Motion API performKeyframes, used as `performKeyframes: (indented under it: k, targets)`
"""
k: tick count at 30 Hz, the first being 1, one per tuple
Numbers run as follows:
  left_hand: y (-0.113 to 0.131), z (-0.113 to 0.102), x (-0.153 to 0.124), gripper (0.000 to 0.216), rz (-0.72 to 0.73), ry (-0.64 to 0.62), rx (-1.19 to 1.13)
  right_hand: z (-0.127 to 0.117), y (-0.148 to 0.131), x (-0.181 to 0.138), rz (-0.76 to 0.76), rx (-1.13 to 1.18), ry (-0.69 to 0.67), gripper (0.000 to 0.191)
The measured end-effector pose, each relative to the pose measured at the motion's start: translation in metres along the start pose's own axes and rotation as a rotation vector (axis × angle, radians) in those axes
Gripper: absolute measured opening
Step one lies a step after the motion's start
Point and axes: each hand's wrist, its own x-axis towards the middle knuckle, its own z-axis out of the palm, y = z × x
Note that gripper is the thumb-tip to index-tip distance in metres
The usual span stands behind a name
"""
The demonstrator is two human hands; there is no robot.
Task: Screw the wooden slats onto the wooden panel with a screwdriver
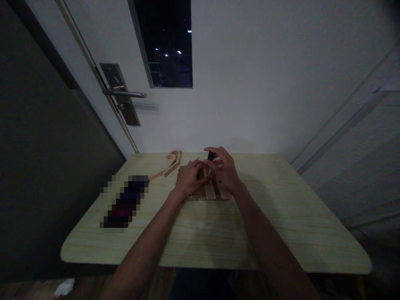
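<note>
A brown cardboard piece (197, 193) lies on the table, with pale tan strips (210, 191) running across it. My left hand (189, 180) rests over its left part, fingers curled and thumb drawn in toward the nearer strip. What those fingertips hold, if anything, is hidden. My right hand (225, 170) is above the right part of the cardboard. Between its thumb and fingers is a small dark block-like object (211, 156), too dim to identify. The fingertips of both hands nearly meet over the strip.
A curled tan strip (175, 160) lies on the pale wood-grain table (200, 237), left of the cardboard. Beside it is a pixelated dark item (126, 204). Behind the table stands a white door (237, 91) with a metal handle (125, 94) and a dark window (168, 46).
</note>
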Motion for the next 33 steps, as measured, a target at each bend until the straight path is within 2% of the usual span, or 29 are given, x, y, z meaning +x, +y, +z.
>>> performKeyframes:
  k: [6,9,15,20,27,30,33]
  targets:
    - [0.000,-0.001,0.000,0.032,0.004,0.003,-0.019,-0.004,-0.003,-0.003,0.058,0.227,-0.149,0.038]
    - [0.001,-0.001,0.000,0.032,-0.005,0.006,-0.013,-0.002,-0.001,-0.001,0.095,0.213,-0.124,0.036]
    - [0.002,-0.002,0.000,0.032,-0.019,-0.001,0.011,0.007,0.008,0.003,0.036,0.006,0.025,0.029]
    - [0.003,-0.003,0.000,0.033,-0.022,-0.008,0.011,0.005,0.004,0.002,0.029,0.012,-0.021,0.031]
    - [0.000,-0.001,0.000,0.030,-0.006,0.007,-0.017,-0.003,-0.002,-0.002,0.059,0.223,-0.135,0.032]
    - [0.001,-0.001,0.000,0.030,-0.021,0.008,0.001,0.000,0.001,0.000,0.076,0.159,-0.099,0.032]
    - [0.002,-0.002,0.000,0.030,-0.031,-0.006,0.012,0.004,0.003,0.002,0.024,0.009,-0.042,0.031]
